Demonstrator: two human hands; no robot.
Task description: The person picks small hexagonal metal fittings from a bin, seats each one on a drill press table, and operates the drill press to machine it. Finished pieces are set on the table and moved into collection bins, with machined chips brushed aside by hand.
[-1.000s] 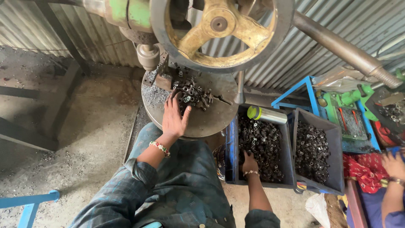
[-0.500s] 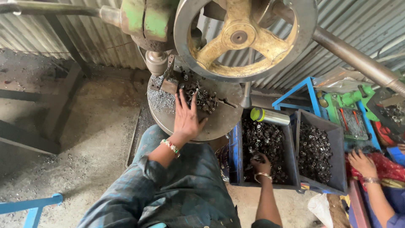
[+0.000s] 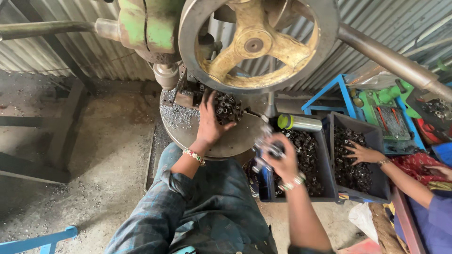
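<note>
Corrugated metal sheeting [image 3: 94,61] forms the back wall of a workshop with a gritty concrete floor [image 3: 99,155]. A green press [image 3: 148,23] with a large spoked handwheel [image 3: 256,44] stands over a round steel surface [image 3: 235,141] strewn with metal filings.

A heap of small dark metal sleeves [image 3: 228,108] lies on the surface under the handwheel. The left hand [image 3: 209,120] rests palm-down on the near edge of this heap, fingers spread and touching the sleeves; none is seen gripped. A beaded bracelet sits on that wrist.

The right hand [image 3: 278,160] is raised just beside the surface's right edge, above the near bin. Its fingers are curled around a small cluster of metal parts [image 3: 266,148]; the image is blurred there, so their exact form cannot be told.

Two dark rectangular bins stand side by side to the right of the surface. The near bin [image 3: 329,188] holds a deep fill of the same dark sleeves. A cylindrical can with a yellow-green cap [image 3: 299,122] lies on its side across the bin's far rim. The far bin [image 3: 376,141] is likewise partly filled with sleeves. Another person's hand [image 3: 360,153] rests on its contents, fingers spread.

A blue metal frame [image 3: 341,94] stands behind the bins.
</note>
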